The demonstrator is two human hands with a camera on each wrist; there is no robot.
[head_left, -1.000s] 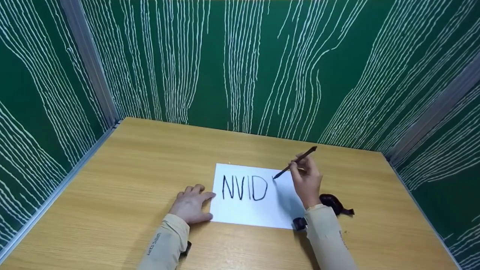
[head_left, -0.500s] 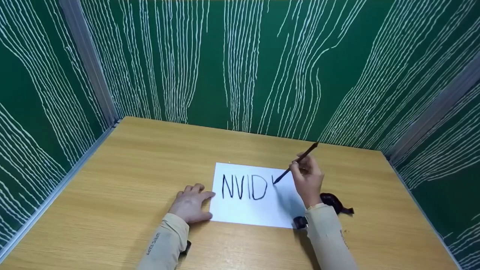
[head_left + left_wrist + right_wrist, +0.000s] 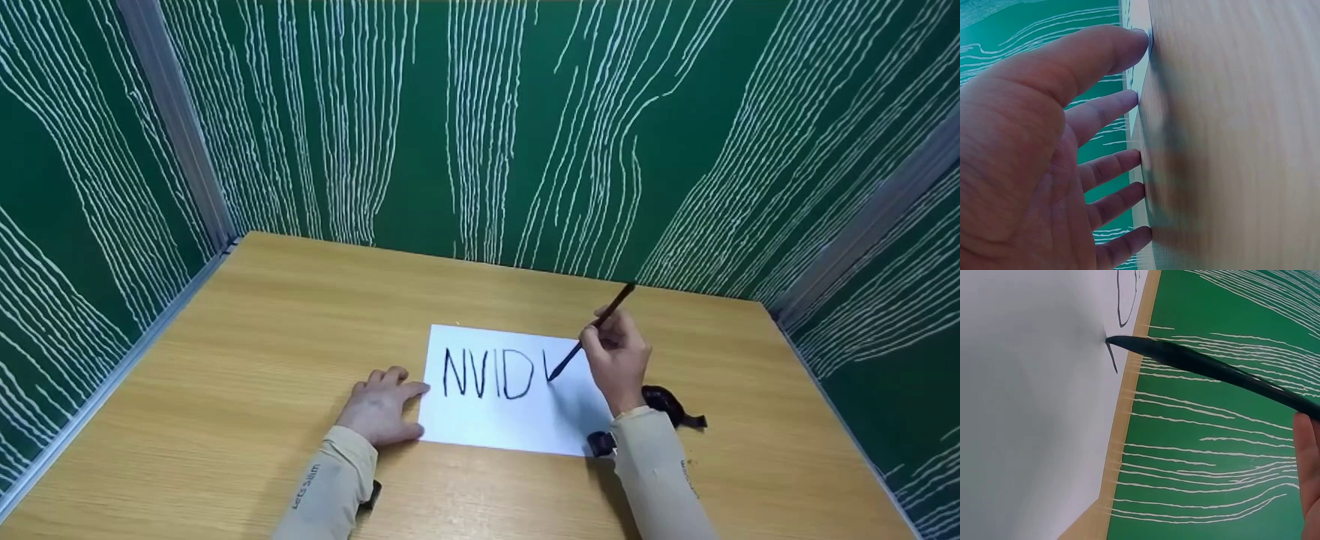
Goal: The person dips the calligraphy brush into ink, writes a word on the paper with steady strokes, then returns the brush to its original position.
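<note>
A white sheet of paper [image 3: 487, 429] lies on the wooden table, with the letters NVID in black and a slanted stroke after them. My right hand [image 3: 620, 366] grips a slim dark pen [image 3: 615, 304] over the sheet's right part. In the right wrist view the tapered tip of the pen [image 3: 1207, 367] meets the paper at the end of that stroke. My left hand [image 3: 379, 411] is spread at the sheet's left edge, its thumb and index fingertip at the border. The left wrist view shows its fingertips [image 3: 1133, 98] resting along the paper edge and tabletop.
A black rounded object with a short tail [image 3: 667, 405] lies beside my right wrist, partly hidden by it. Green walls [image 3: 420, 150] with white wavy lines enclose the table [image 3: 247, 360] at the back and sides. A small black device [image 3: 601, 444] sits at my right wrist.
The pen tip has moved down the paper toward me, lengthening the stroke right of the D. My left hand has stayed at the left edge.
</note>
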